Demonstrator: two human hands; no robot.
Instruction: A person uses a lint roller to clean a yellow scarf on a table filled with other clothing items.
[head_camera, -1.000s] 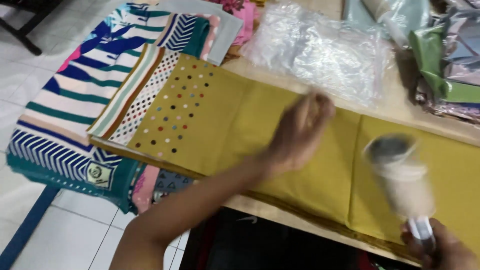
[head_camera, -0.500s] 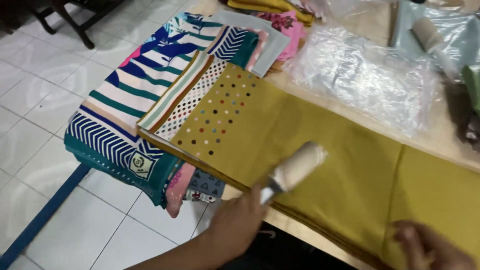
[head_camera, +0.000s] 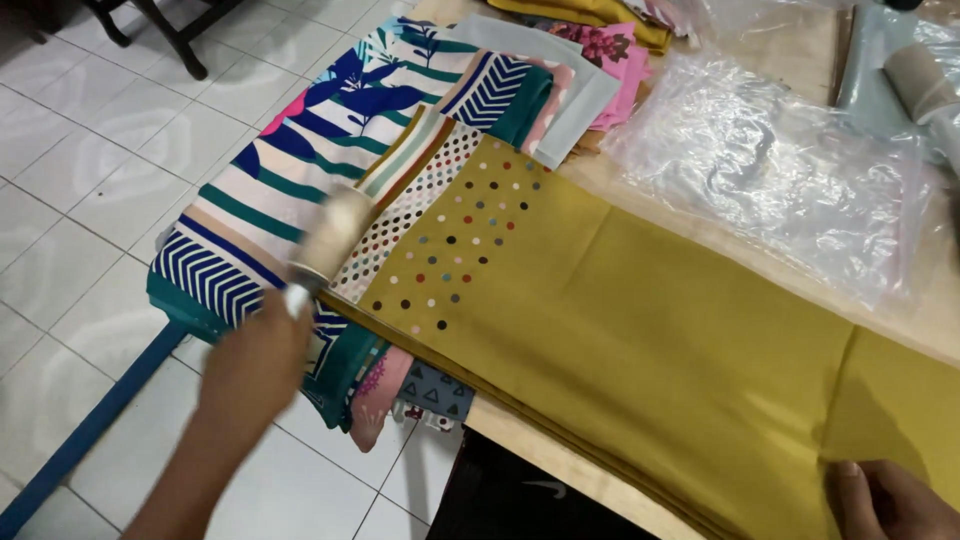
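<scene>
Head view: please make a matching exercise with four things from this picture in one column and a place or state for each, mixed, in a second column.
Things:
1. lint roller
2. mustard cloth
3. clear plastic bag
4. right hand

Places or states:
A. lies crumpled on the table beyond the mustard cloth
B. rests on the mustard cloth at the bottom right corner
C. held by the left hand over the striped fabrics
D. spread flat along the table edge, dotted at one end

Pairs: 1-C, 2-D, 3-A, 4-B
</scene>
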